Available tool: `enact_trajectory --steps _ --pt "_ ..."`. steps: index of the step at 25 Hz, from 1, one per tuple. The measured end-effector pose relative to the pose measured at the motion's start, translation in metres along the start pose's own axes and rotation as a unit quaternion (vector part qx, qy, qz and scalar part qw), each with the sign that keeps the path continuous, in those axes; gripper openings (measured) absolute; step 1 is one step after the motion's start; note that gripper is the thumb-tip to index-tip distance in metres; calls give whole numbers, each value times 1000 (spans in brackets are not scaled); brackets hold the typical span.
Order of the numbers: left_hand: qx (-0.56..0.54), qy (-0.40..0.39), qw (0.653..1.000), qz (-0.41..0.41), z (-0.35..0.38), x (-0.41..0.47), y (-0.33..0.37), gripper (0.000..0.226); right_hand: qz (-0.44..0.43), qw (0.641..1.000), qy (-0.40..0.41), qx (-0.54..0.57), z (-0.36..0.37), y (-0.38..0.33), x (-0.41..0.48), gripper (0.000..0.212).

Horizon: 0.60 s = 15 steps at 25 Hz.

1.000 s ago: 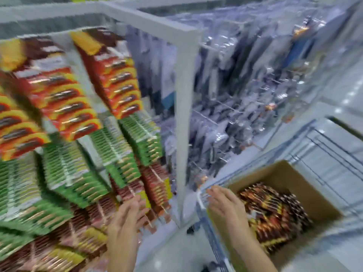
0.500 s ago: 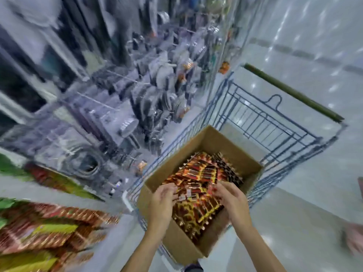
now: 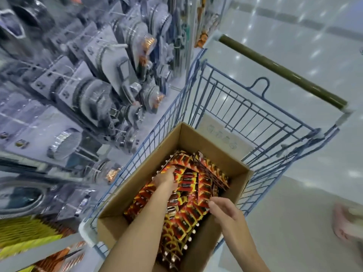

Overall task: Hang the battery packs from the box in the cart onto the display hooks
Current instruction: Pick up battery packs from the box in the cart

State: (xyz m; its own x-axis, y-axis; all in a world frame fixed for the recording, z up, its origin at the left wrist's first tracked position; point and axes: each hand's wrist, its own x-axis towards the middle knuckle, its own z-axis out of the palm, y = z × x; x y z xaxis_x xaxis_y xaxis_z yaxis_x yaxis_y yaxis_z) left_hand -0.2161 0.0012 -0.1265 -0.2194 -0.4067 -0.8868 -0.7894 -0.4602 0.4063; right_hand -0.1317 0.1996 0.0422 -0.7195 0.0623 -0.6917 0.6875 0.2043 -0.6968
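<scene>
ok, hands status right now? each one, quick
Left hand: dug into the battery packs in the box; grip cannot be told.
Right hand: open, fingertips at a pack's edge, holding nothing.

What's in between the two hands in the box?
Red-and-yellow battery packs fill the stretch between the left hand and the right hand, inside the box. The head view shows it.

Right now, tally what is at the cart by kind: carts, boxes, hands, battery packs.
cart: 1
cardboard box: 1
hands: 2, the left hand and the right hand
battery packs: a heap in the box, too many to count
Total: 4, packs aside
</scene>
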Motion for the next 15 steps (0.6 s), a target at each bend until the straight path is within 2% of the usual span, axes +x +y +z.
enact_trajectory --steps 2,4,10,13,15 --pt "2 35 999 -23 13 18 1 77 20 1000 -1 6 -3 4 3 8" --pt "12 52 998 -26 18 16 3 70 37 999 -3 4 -5 8 5 7" --pt "-33 11 999 -23 -3 -2 1 54 74 997 12 25 -12 3 14 8" --pt "-56 -19 998 -15 -32 -42 -2 43 92 990 13 104 -9 -7 31 11" --pt "-79 -74 993 -37 -56 -74 -10 56 129 976 -3 177 -3 -11 55 15"
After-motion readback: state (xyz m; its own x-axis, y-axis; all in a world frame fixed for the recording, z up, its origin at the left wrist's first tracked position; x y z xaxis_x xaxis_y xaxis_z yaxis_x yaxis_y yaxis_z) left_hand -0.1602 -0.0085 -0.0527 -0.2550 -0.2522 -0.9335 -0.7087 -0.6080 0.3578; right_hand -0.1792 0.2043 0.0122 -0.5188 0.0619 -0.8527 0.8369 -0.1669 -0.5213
